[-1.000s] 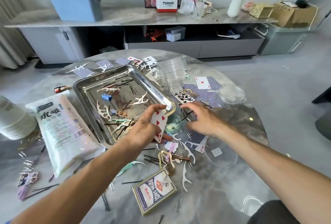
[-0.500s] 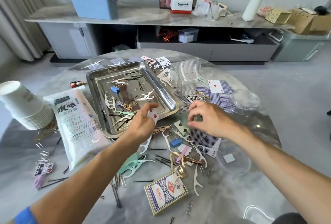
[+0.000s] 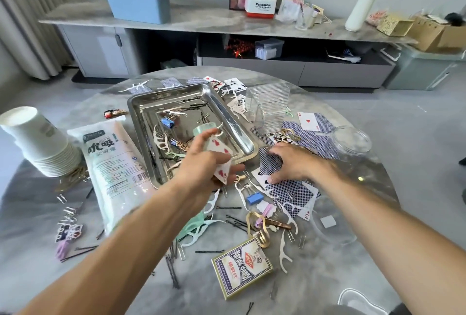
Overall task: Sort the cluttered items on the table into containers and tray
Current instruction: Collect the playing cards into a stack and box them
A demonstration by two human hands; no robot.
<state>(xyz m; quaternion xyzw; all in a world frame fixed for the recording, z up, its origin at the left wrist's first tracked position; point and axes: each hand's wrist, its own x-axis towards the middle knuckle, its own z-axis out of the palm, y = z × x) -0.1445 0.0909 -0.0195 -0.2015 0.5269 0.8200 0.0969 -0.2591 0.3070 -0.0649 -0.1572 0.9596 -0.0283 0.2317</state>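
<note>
My left hand [image 3: 201, 166] hovers over the near right corner of the steel tray [image 3: 237, 125] and grips a few red heart playing cards [image 3: 222, 161]. A pale green tape roll [image 3: 204, 128] sits just beyond its fingertips, over the tray; whether it rests there I cannot tell. Hairpins, floss picks and a blue clip lie in the tray. My right hand [image 3: 295, 163] is to the right of the tray, its spread fingertips touching blue-backed cards [image 3: 287, 188] on the table.
A stack of clear cups [image 3: 269, 105] and a clear round container [image 3: 353, 142] stand right of the tray. A card box [image 3: 242, 266], blue binder clip [image 3: 254, 198], floss picks and hairpins litter the near side. A white bag [image 3: 113, 161] and paper cups [image 3: 32, 138] lie left.
The green roll left my right hand and is now over the tray. My right hand dropped onto the blue-backed cards. My left hand still holds the heart cards.
</note>
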